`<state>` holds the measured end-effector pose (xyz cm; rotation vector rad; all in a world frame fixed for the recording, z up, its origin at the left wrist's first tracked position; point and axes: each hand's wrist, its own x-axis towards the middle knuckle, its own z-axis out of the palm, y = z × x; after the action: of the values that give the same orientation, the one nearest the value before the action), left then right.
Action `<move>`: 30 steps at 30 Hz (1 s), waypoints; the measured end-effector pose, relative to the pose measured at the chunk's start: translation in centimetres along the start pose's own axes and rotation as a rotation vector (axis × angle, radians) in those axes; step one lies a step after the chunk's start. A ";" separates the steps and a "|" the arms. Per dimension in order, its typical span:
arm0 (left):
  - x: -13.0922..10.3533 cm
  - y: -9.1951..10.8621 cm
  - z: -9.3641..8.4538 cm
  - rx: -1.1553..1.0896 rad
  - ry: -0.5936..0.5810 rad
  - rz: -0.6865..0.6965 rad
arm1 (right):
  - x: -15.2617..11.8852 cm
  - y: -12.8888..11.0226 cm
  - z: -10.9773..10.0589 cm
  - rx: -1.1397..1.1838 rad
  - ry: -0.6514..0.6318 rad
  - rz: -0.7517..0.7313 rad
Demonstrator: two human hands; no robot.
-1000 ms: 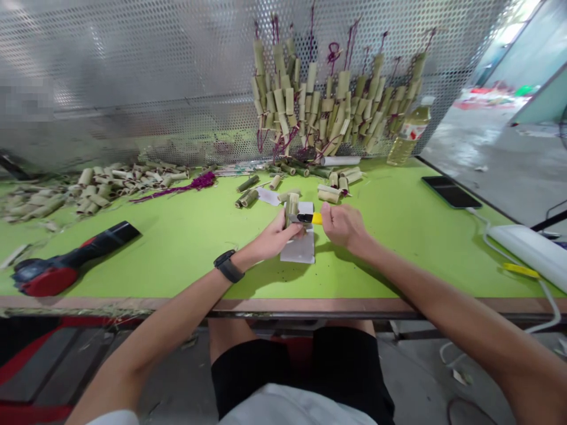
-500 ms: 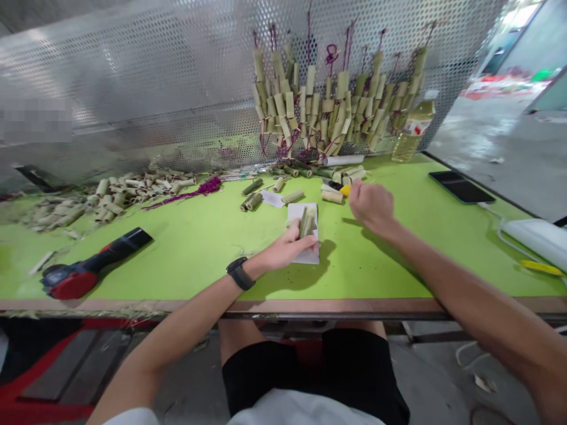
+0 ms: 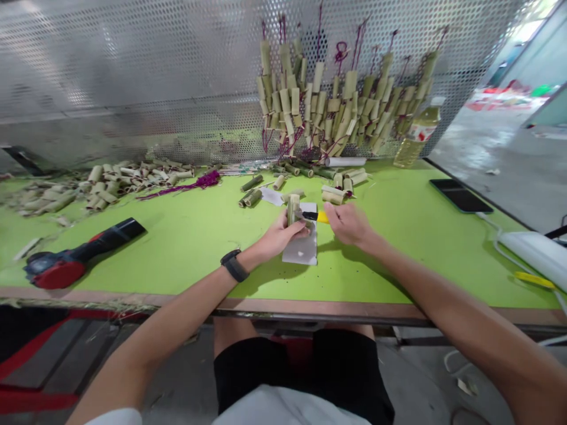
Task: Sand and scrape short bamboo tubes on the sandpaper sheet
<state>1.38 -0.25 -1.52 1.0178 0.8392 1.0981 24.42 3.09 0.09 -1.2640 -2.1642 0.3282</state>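
My left hand [image 3: 283,231] is closed around a short upright piece of bamboo [image 3: 293,208], held over a white rectangular sheet or slab [image 3: 303,251] on the green table. Whether it grips more than one piece is hidden by the fingers. My right hand [image 3: 348,223] is shut on a yellow-handled tool [image 3: 322,218] with a black front part. The tool points left, its tip at the bamboo just above my left thumb; its exact kind is unclear. Cut bamboo tubes [image 3: 333,195] lie behind my hands, and a white paper scrap [image 3: 271,196] is beside more pieces.
A red-and-black power tool [image 3: 66,262] lies at the left, in front of a bamboo pile [image 3: 106,189] and purple cord [image 3: 206,179]. Strung bamboo [image 3: 341,112] hangs on the perforated metal panel [image 3: 177,77]. Right stand an oil bottle [image 3: 416,139] and a phone [image 3: 460,195] on a cable.
My right hand has come down and left, bringing the yellow-handled tool from the back tubes to the held bamboo. My left hand has shifted slightly left, and the view has turned a little.
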 end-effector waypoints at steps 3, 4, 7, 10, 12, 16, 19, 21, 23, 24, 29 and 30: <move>0.1 -0.3 -0.3 0.026 -0.015 0.029 | -0.1 0.1 0.4 0.032 -0.050 -0.006; 0.1 -0.5 -0.4 0.039 -0.014 0.039 | -0.1 0.2 0.6 0.042 -0.058 -0.005; 0.1 -0.7 -0.4 0.068 -0.027 0.066 | -0.1 0.4 1.2 0.071 -0.076 0.003; -0.1 -0.6 -0.3 0.115 -0.048 0.090 | -0.1 0.5 1.6 0.090 -0.077 0.013; -0.3 -0.5 -0.3 0.138 -0.064 0.101 | -0.2 0.3 1.7 0.097 -0.074 0.018; -0.8 -0.2 -0.3 0.170 -0.109 0.105 | -0.6 -0.9 1.5 0.039 -0.077 0.070; -1.2 0.2 -0.5 0.202 -0.118 0.098 | -0.5 -1.8 0.9 -0.049 -0.063 0.099; -1.7 0.4 -0.5 0.218 -0.135 0.092 | -0.2 -1.5 0.1 -0.064 -0.031 0.153; -2.3 0.5 -0.3 0.255 -0.188 0.098 | 0.3 -0.3 -1.2 -0.060 0.047 0.264; -2.5 0.4 -0.1 0.283 -0.225 0.108 | 0.5 0.4 -1.9 -0.060 0.075 0.318; -2.0 0.0 0.3 0.200 -0.135 0.053 | 0.9 2.1 -2.9 -0.074 0.241 0.278; -1.6 0.0 0.3 0.149 -0.087 0.037 | 0.9 1.7 -2.5 -0.050 0.213 0.251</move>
<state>1.21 -1.88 -1.40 1.2015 0.8441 1.0262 26.85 4.51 1.51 -1.5297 -1.8496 0.2297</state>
